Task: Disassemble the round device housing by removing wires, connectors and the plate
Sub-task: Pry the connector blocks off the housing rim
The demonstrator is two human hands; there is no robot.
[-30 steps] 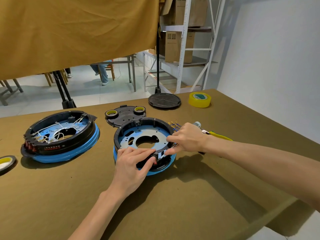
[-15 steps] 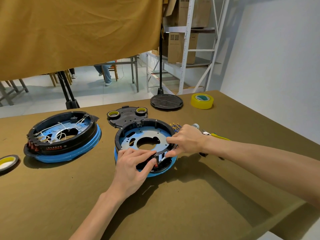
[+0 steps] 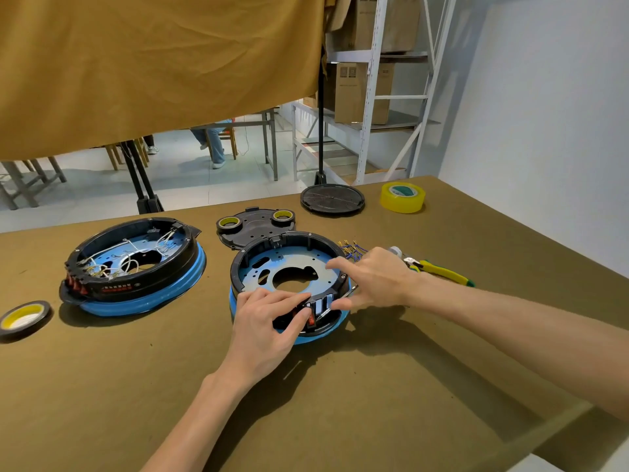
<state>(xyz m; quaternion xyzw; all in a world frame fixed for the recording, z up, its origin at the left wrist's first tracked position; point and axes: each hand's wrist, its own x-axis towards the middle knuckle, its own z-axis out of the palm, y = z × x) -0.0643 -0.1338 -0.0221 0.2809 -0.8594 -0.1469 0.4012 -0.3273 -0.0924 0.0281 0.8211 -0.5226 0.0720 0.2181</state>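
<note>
Since a second ago, right hand point(image 3: 371, 281) has opened up, index finger now reaching over the housing point(image 3: 289, 284) rim onto the blue plate point(image 3: 292, 264). Left hand point(image 3: 269, 321) pinches the red switch at the near wall, probably steadying it. Pulled wires point(image 3: 350, 250) lie just behind the right hand.

Yellow tape roll point(image 3: 402, 197), black round lid point(image 3: 332, 200), yellow-handled pliers point(image 3: 439, 269), metal shelving point(image 3: 371, 90)
</note>
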